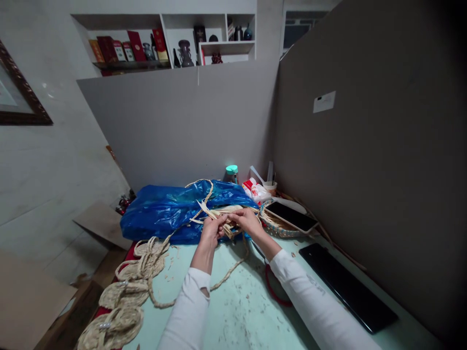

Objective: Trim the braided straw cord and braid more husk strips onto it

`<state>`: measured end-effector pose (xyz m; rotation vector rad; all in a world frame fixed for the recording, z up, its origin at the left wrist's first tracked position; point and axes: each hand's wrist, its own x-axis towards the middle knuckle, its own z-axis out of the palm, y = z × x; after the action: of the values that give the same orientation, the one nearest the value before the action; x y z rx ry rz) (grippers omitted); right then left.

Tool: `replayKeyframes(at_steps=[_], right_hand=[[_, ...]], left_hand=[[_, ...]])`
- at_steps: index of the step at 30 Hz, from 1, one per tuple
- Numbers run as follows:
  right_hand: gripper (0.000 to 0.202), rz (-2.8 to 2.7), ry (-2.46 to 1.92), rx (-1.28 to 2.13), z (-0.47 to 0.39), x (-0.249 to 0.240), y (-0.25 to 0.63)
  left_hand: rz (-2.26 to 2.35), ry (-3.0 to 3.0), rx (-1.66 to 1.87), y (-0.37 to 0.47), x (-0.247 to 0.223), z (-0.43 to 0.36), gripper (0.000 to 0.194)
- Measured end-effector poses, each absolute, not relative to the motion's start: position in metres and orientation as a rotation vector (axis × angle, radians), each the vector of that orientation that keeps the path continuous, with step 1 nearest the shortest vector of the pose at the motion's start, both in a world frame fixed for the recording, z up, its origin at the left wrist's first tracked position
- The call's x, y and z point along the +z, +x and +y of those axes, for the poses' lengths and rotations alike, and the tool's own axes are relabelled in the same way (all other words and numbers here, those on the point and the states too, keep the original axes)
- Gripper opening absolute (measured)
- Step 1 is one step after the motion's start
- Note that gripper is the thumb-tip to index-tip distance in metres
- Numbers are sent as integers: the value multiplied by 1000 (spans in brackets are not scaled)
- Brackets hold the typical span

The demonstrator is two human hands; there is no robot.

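My left hand (212, 230) is closed around pale, dried straw strips (207, 210), whose loose ends fan out above it. Close on its right, my right hand (248, 221) pinches strips of the same straw with thumb and forefinger. A braided straw cord (233, 266) runs over the table below my hands and loops round to the left. Another stretch of braid arches over the blue plastic bag (156, 212) behind my hands. More straw lies under my fingers, partly hidden by them.
Several woven straw sandals (122, 293) line the left table edge. On the right, a phone (292, 216) rests on a round woven basket (272, 227), near a long black object (346, 287). A green-lidded jar (232, 173) and a red-white packet (256, 190) stand behind. Grey panels (182, 126) enclose the green table (241, 311).
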<state>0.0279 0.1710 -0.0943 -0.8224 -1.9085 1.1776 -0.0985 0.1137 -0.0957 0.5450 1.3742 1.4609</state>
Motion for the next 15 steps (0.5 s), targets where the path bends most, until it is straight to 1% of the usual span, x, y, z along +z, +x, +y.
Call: replayKeyframes(at_steps=[3,8,12,15], right_hand=[[34,-1840,-801,1302,175,-99,29],[41,-1799,-779,1388,179,-103,31],[41,-1810,-797,1387,183,-105,30],[36,-1778,-873,1309,188,-109,30]], left_hand=[[1371,528,1442,-99,-96,114,34],[1341,469,1439,-104,-97,117,35],[1291,405,1446,-107,-101,121,36],[1246,365,1457,-108,-106,124,36]])
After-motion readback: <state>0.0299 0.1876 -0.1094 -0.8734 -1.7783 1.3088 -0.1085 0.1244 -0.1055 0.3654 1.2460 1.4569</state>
